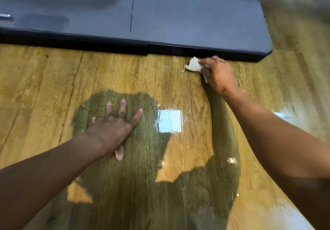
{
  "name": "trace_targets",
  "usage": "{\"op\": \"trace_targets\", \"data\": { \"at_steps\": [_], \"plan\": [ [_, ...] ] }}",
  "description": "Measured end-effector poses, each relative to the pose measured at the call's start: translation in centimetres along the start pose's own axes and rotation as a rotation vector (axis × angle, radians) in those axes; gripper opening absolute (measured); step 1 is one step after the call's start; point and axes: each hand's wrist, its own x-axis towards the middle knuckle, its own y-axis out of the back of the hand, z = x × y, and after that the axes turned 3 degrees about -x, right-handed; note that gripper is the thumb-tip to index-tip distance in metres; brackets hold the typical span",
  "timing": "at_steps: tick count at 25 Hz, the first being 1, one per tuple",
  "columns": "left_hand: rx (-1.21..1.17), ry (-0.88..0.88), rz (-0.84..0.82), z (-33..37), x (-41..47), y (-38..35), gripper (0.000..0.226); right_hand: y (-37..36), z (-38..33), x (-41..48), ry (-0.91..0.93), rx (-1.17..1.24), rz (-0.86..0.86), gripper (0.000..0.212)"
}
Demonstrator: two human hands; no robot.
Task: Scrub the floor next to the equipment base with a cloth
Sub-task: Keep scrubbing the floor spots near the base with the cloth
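Clenching a crumpled white cloth (193, 65) in the right grip (218, 75), fingers curling round it, one frayed corner poking out to the left. Pressing that cloth onto the wooden floor (53, 80), just beside the dark front edge of the equipment base (196, 19), near its rounded right corner. Facing the low grey base straight ahead, stretching across the top of the view and closing off the floor beyond, with a thin dashed line (131, 18) running down its top. Resting the left grip (114, 128) well apart to the left, released, fingers spreading flat on the floor, holding nothing. Showing between the two arms a bright rectangular reflection (169, 121), with a dark shadow (142, 158) lying around the left grip and along the right arm.
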Motion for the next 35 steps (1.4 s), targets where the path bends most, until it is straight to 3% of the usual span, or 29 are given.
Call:
{"op": "trace_targets", "data": {
  "at_steps": [2, 7, 11, 13, 18, 22, 24, 28, 30, 35],
  "plan": [
    [-0.005, 0.001, 0.013, -0.1, -0.1, -0.1, 0.139, 0.1, -0.8, -2.3, -0.035, 0.022, -0.008, 0.030],
    [-0.053, -0.005, 0.035, -0.4, -0.1, -0.5, 0.138, -0.1, -1.7, -13.0, 0.171, 0.066, -0.058, 0.026],
    [-0.060, 0.010, 0.018, -0.3, 0.1, -0.2, 0.139, 0.3, -1.7, -8.9, -0.029, 0.073, -0.017, 0.028],
    [-0.039, 0.007, 0.019, -0.3, -0.1, 0.0, 0.139, 0.4, -3.0, -11.4, -0.057, 0.078, -0.015, 0.027],
    [0.020, 0.017, 0.054, 0.2, 0.0, 0.0, 0.140, 1.9, -4.9, -24.4, 0.188, 0.141, -0.172, 0.023],
    [0.053, 0.006, 0.092, -0.2, -0.6, -0.3, 0.138, 1.8, -4.0, -20.9, -0.065, 0.115, -0.104, 0.025],
    [0.088, 0.010, 0.098, -0.1, -1.2, -0.3, 0.133, 2.0, -5.1, -22.6, -0.095, 0.110, -0.082, 0.023],
    [0.074, 0.053, 0.081, 0.7, -2.0, -0.1, 0.126, 3.1, -6.5, -32.0, 0.147, 0.140, -0.183, 0.023],
    [0.037, 0.077, 0.079, 1.8, -1.9, -0.2, 0.123, 3.0, -4.7, -30.5, 0.196, 0.115, -0.211, 0.024],
    [-0.024, 0.119, 0.069, 4.4, -1.9, -0.2, 0.115, 1.9, -2.2, -24.5, -0.048, 0.138, -0.131, 0.027]
  ]
}}
